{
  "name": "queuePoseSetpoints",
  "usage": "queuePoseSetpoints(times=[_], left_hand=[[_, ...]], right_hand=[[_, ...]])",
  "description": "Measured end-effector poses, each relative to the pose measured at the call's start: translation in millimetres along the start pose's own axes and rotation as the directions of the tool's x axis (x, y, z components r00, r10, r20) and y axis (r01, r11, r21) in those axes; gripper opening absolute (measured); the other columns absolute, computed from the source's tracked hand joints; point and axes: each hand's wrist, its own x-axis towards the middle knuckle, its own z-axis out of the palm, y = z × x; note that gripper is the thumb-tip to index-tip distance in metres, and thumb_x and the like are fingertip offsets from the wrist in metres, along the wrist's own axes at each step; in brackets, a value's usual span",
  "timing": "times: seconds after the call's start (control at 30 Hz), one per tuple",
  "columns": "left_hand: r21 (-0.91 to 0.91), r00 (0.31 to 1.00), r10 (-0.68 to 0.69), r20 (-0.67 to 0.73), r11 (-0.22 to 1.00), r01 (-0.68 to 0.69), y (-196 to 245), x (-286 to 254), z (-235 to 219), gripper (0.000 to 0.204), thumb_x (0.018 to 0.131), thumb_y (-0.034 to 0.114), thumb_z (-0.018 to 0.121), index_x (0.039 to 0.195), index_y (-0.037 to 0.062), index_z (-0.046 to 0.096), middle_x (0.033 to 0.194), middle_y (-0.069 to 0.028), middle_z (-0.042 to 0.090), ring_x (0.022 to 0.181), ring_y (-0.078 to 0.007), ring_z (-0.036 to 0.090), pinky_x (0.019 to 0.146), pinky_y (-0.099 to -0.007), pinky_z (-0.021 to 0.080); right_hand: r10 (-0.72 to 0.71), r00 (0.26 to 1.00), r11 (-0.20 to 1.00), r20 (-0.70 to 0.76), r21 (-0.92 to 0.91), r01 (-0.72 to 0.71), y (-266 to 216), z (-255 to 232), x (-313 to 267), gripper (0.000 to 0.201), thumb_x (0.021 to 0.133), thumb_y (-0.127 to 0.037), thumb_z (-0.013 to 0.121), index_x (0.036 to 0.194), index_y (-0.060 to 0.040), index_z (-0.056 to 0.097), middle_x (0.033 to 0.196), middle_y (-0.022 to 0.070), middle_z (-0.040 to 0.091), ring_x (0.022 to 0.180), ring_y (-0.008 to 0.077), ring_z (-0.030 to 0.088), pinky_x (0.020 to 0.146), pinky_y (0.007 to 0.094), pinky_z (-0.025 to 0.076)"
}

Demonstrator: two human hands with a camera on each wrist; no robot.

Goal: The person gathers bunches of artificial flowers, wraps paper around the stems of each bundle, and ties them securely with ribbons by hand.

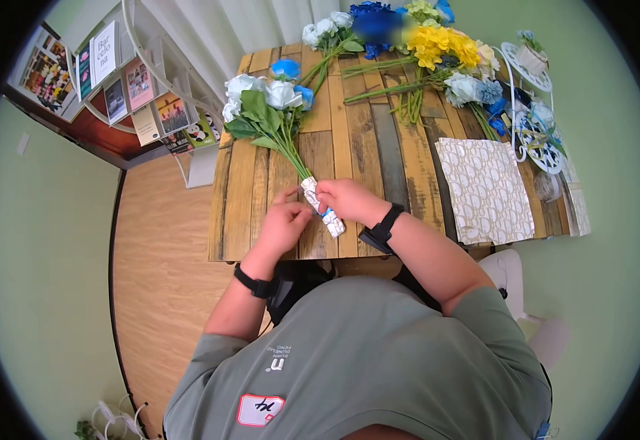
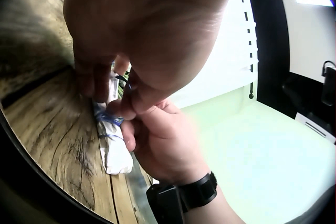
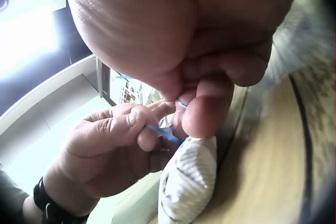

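Observation:
A bouquet of white and blue flowers (image 1: 279, 95) lies on the wooden table, its stems wrapped at the bottom in patterned white paper (image 1: 336, 226). Around the wrap runs a blue ribbon (image 2: 109, 116). The left hand (image 1: 284, 226), at the wrap's left side, pinches a blue ribbon end (image 3: 167, 133) between thumb and finger. From the right, the right hand (image 1: 350, 202) curls over the wrap and pinches a thin part of the ribbon (image 3: 181, 104). Part of the ribbon is hidden behind the fingers.
More flowers, yellow (image 1: 444, 48), blue and white, lie along the table's back. Patterned paper sheets (image 1: 485, 191) are at the right, beside a white metal stand (image 1: 543, 147) and a clear roll (image 1: 547, 186). A rack with books (image 1: 140, 84) stands at the left.

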Motion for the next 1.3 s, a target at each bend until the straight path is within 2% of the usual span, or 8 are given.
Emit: queuePoseSetpoints(times=[0.07,0.2,0.6,0.8,0.87,0.97,1.1,1.3], left_hand=[[0.084,0.995,-0.092,-0.045,0.992,0.095,7.0,-7.5,-14.0,0.012,0.087,0.012,0.07,0.086,0.0007,0.072,0.095,-0.0184,0.068,0.088,-0.0352,0.066,0.075,-0.0413,0.052],[0.158,0.981,-0.194,0.022,0.969,0.188,40.2,-20.6,-28.7,0.015,0.088,0.016,0.07,0.084,0.0017,0.072,0.084,-0.0174,0.068,0.079,-0.0368,0.065,0.07,-0.0432,0.052],[0.424,0.986,0.076,0.147,0.896,-0.133,48.2,54.7,-28.7,0.018,0.086,0.023,0.071,0.084,0.0049,0.072,0.075,-0.0167,0.065,0.07,-0.0357,0.064,0.064,-0.0434,0.051],[-0.036,0.946,-0.181,0.269,0.98,0.197,12.8,71.6,-13.8,0.018,0.09,0.02,0.068,0.088,0.0022,0.071,0.07,-0.0056,0.066,0.063,-0.0164,0.062,0.057,-0.0326,0.048],[-0.538,0.921,-0.389,-0.012,0.779,0.322,3.1,58.6,-3.3,0.015,0.093,0.013,0.062,0.1,0.0016,0.069,0.076,-0.0037,0.064,0.065,-0.0118,0.059,0.057,-0.029,0.048],[-0.771,0.874,-0.468,-0.131,0.602,0.207,-12.6,23.3,-2.7,0.018,0.097,0.013,0.059,0.112,0.0041,0.065,0.088,-0.0013,0.066,0.069,-0.0095,0.058,0.062,-0.0224,0.046],[-0.767,0.9,-0.429,-0.08,0.602,0.219,-5.3,-19.2,4.3,0.016,0.096,0.008,0.061,0.111,0.0033,0.064,0.092,-0.0028,0.067,0.077,-0.0091,0.06,0.07,-0.0229,0.049],[-0.413,0.931,-0.223,-0.288,0.906,0.089,0.9,-24.8,19.6,0.018,0.086,0.001,0.07,0.103,0.0002,0.068,0.097,-0.0045,0.062,0.083,-0.011,0.06,0.075,-0.0247,0.049]], right_hand=[[-0.014,1.0,1.0,-0.009,0.001,0.014,1.2,1.7,-0.7,0.016,0.097,-0.02,0.055,0.097,-0.0093,0.067,0.08,0.0072,0.072,0.075,0.0266,0.069,0.068,0.0398,0.053],[-0.104,0.99,0.981,-0.098,-0.175,0.086,8.0,14.3,3.0,0.017,0.092,-0.021,0.059,0.091,-0.0082,0.069,0.082,0.0126,0.071,0.078,0.0337,0.068,0.07,0.043,0.053],[-0.308,0.951,0.924,0.001,-0.236,0.3,22.8,19.1,-2.6,0.021,0.09,-0.022,0.06,0.091,-0.0062,0.074,0.091,0.0138,0.067,0.089,0.0353,0.065,0.079,0.0452,0.053],[-0.192,0.981,0.981,-0.013,-0.03,0.191,29.3,22.3,-0.5,0.021,0.093,-0.024,0.062,0.091,-0.0064,0.074,0.089,0.0124,0.068,0.085,0.0307,0.066,0.076,0.0405,0.052],[-0.155,0.988,0.988,-0.023,0.016,0.156,33.4,25.5,1.9,0.02,0.093,-0.023,0.062,0.091,-0.0067,0.074,0.089,0.0121,0.068,0.084,0.0293,0.066,0.075,0.0391,0.052],[-0.067,0.998,0.993,-0.004,0.094,0.067,24.5,23.3,0.4,0.019,0.094,-0.019,0.063,0.092,-0.0032,0.073,0.086,0.0106,0.069,0.08,0.0227,0.065,0.073,0.0348,0.052],[0.011,0.999,0.97,0.041,0.241,-0.02,1.5,22.4,-3.1,0.02,0.097,-0.016,0.063,0.094,0.0011,0.072,0.079,0.0065,0.069,0.074,0.013,0.062,0.07,0.029,0.05],[-0.032,0.998,0.909,-0.051,0.415,0.05,-18.5,30.6,-0.5,0.022,0.095,-0.015,0.063,0.094,0.0042,0.073,0.078,0.006,0.07,0.072,0.0114,0.062,0.066,0.029,0.051]])
